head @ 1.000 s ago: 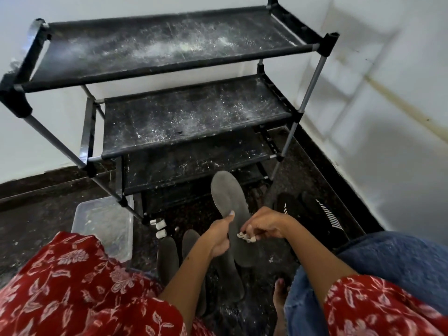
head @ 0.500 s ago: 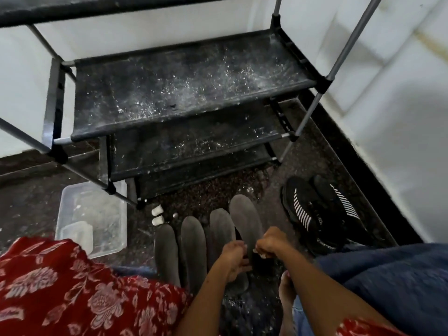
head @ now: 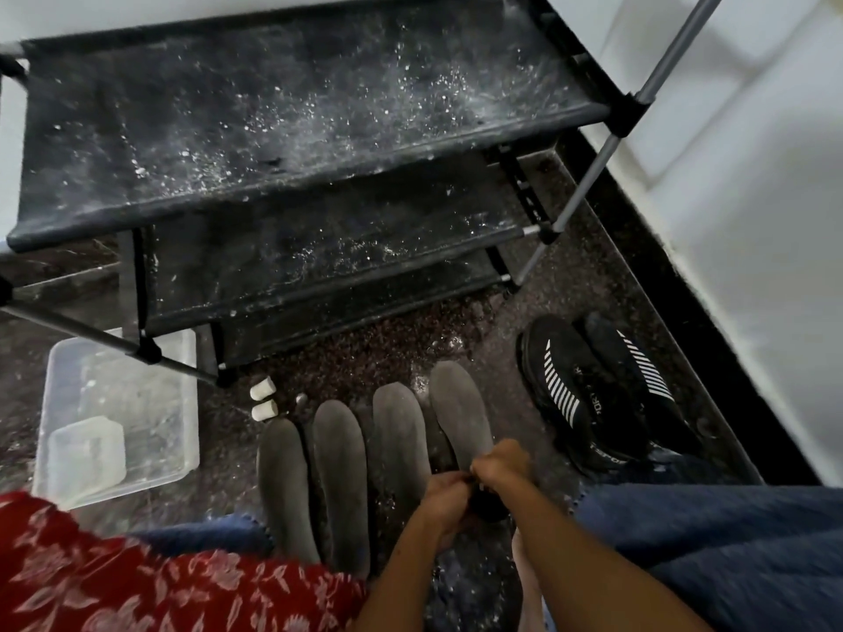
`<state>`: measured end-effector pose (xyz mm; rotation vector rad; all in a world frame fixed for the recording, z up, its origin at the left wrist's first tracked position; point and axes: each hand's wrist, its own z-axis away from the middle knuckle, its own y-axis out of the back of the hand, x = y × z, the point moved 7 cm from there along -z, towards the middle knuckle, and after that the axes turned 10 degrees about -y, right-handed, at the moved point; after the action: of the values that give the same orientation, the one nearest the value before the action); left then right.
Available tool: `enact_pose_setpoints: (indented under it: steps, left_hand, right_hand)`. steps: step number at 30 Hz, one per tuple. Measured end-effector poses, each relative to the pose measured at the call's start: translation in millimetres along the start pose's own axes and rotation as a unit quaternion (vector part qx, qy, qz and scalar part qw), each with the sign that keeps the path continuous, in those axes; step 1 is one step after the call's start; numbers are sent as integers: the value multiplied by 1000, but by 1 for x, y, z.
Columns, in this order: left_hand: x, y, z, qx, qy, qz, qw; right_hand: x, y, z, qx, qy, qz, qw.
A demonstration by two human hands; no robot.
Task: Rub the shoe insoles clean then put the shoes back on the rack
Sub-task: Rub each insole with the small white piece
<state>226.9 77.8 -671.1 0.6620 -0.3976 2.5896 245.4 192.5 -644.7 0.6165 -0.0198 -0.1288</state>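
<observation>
down on the dark speckled floor [head: 570, 285] four grey insoles lie side by side, toes pointing toward the rack [head: 292, 130]: a first insole [head: 285, 485] at the left, a second [head: 342, 472], a third [head: 399, 449] and a fourth [head: 460, 412] at the right, each one set a little farther forward than the last. both hands meet at the heel end of the fourth insole. the left hand [head: 444, 492] is curled, fingers bent inward; the right hand [head: 502, 463] is curled too, knuckles up. something dark sits between them, but whether either hand grips it or the insole i cannot tell. two black shoes [head: 593, 394] with white stripes stand together right of the insoles, near the wall. the rack's dark shelves are dusted with white powder. two small white chalk pieces [head: 263, 399] lie by the rack's front foot, just ahead of the first insole. a clear tub [head: 59, 358] with a smaller clear box inside sits at the left.
</observation>
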Motion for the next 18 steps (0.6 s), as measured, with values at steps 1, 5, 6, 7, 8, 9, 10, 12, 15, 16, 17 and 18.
enact_pose_setpoints:
  steps: [1, 5, 6, 7, 8, 9, 10, 12, 15, 16, 17, 18]
  left_hand:
    - [-1, -1, 0, -6, -2, 0, 1000]
    - [-5, -1, -3, -12, 3, -7, 1000]
    - [-5, -1, -3, -16, 4, -13, 1000]
    - [-5, -1, -3, -22, 3, -18, 1000]
    - [-4, -1, -3, -26, 2, -26, 999]
    - [-5, -1, -4, -25, 2, -28, 999]
    - [-6, -1, -3, -24, 7, -31, 999]
    - [-7, 3, -4, -22, 13, -43, 999]
    - [-7, 12, -5, -5, 8, -74, 997]
    - [-3, 18, -5, 10, 0, -97, 995]
    - [3, 24, -5, 28, -14, -121, 992]
    - [9, 31, -4, 40, -28, -146, 988]
  right_hand:
    - [1, -1, -1, 2, -1, -2, 1000]
    - [6, -10, -8, -11, -14, -17, 1000]
    - [6, -11, -8, -16, -17, -20, 1000]
    - [7, -13, -9, -22, -19, -23, 999]
    - [7, -14, -9, -25, -18, -26, 999]
    - [7, -14, -9, -28, -19, -26, 999]
    - [8, -16, -11, -33, -21, -28, 999]
    - [11, -21, -20, -39, -28, -38, 998]
    - [15, -25, -33, -35, -31, -45, 998]
    - [13, -21, -27, -32, -30, -47, 998]
    - [8, -18, -19, -31, -24, -48, 998]
    - [3, -18, -12, -35, -15, -47, 998]
